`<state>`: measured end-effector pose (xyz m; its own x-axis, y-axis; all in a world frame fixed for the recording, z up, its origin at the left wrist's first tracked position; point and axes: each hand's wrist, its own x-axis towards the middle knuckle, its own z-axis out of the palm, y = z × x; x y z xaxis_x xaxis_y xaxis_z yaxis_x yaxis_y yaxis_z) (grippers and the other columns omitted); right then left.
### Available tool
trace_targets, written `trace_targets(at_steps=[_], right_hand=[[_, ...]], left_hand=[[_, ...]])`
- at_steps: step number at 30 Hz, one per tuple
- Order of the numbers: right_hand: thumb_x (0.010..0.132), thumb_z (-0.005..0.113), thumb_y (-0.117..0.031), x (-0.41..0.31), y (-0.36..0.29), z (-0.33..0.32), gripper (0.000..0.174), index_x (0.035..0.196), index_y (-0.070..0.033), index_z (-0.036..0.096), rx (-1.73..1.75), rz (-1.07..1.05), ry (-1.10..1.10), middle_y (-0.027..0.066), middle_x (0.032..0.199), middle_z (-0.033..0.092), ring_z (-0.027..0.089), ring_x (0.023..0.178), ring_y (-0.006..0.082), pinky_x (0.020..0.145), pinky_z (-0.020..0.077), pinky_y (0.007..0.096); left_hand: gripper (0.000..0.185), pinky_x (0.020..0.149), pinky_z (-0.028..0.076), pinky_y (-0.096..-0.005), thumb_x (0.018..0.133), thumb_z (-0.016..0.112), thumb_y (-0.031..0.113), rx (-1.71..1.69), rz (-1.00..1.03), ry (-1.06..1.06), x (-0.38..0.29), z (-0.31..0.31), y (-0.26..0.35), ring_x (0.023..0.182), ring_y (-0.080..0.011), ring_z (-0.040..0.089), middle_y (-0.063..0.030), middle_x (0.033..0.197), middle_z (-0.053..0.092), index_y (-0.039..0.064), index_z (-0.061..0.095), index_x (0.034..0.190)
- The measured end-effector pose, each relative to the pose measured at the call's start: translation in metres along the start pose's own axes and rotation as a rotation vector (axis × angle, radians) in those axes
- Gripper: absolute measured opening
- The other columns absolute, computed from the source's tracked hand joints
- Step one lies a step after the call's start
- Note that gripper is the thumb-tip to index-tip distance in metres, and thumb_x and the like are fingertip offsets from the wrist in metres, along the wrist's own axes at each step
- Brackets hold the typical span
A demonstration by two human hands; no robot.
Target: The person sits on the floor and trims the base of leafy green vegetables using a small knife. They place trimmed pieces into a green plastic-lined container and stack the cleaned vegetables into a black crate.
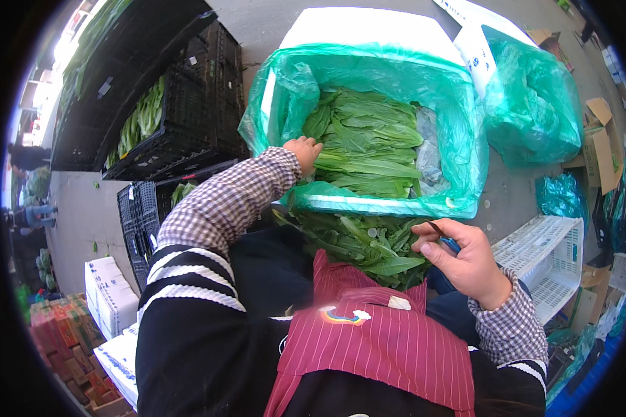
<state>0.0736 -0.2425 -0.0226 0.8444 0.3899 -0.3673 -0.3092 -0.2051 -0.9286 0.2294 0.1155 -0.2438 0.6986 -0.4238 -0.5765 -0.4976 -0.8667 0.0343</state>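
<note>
A white foam box (370,28), lined with a green plastic bag (459,117), stands before me. Long leafy greens (370,138) lie inside in stacked rows, with a clear-plastic-wrapped bundle (429,148) along their right side. My left hand (305,154) reaches over the box's left part, fingers curled against the leaf ends; whether it grips any is hidden. In my right hand (461,258) is a small knife (450,243) with a blue handle and dark blade. That hand hovers beside a heap of loose leaves (362,242) between the box and my red striped apron (375,339).
Black plastic crates (203,99) holding greens are stacked at left. White cartons (109,297) stand below them. To the right are another green-lined box (534,104), a white slatted basket (545,255) and an opened cardboard box (600,151). People (31,213) are at the far left.
</note>
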Motion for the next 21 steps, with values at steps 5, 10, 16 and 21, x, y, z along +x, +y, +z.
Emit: trace_targets(at_steps=[5, 10, 16, 21], right_hand=[[0.094, 0.075, -0.007, -0.005, -0.003, -0.019, 0.027, 0.117, 0.005, 0.071, -0.151, -0.071, -0.010, 0.0136, 0.098, 0.076, 0.073, 0.090, 0.0175, 0.080, 0.0575, 0.0304], [0.092, 0.076, -0.009, -0.015, -0.001, -0.029, 0.026, 0.115, 0.004, 0.072, -0.132, -0.104, 0.032, 0.0163, 0.096, 0.076, 0.076, 0.090, 0.0226, 0.080, 0.0578, 0.0323], [0.095, 0.074, -0.010, -0.028, 0.001, -0.029, 0.027, 0.118, 0.005, 0.071, -0.118, -0.175, 0.090, 0.0126, 0.103, 0.076, 0.071, 0.095, 0.0166, 0.086, 0.0558, 0.0310], [0.097, 0.075, -0.014, -0.029, 0.000, -0.028, 0.029, 0.121, 0.002, 0.071, -0.140, -0.232, 0.204, 0.0041, 0.104, 0.075, 0.067, 0.093, 0.0114, 0.083, 0.0540, 0.0295]], left_hand=[[0.042, 0.095, 0.053, -0.0415, 0.091, 0.067, 0.017, 0.221, -0.169, 0.035, 0.073, 0.082, 0.001, 0.121, -0.0306, 0.060, -0.0120, 0.132, 0.062, 0.005, 0.062, 0.131], [0.033, 0.096, 0.057, -0.0431, 0.099, 0.060, 0.016, 0.173, -0.157, -0.129, 0.066, 0.042, 0.014, 0.123, -0.0336, 0.061, -0.0131, 0.131, 0.066, 0.010, 0.064, 0.130], [0.026, 0.091, 0.057, -0.0459, 0.092, 0.070, 0.011, 0.062, -0.158, -0.014, -0.026, -0.091, 0.022, 0.106, -0.0362, 0.070, -0.0143, 0.114, 0.071, 0.009, 0.067, 0.118], [0.036, 0.088, 0.058, -0.0445, 0.085, 0.077, 0.011, 0.117, 0.117, 0.340, -0.177, -0.180, 0.056, 0.106, -0.0321, 0.069, -0.0087, 0.114, 0.070, 0.013, 0.070, 0.120]])
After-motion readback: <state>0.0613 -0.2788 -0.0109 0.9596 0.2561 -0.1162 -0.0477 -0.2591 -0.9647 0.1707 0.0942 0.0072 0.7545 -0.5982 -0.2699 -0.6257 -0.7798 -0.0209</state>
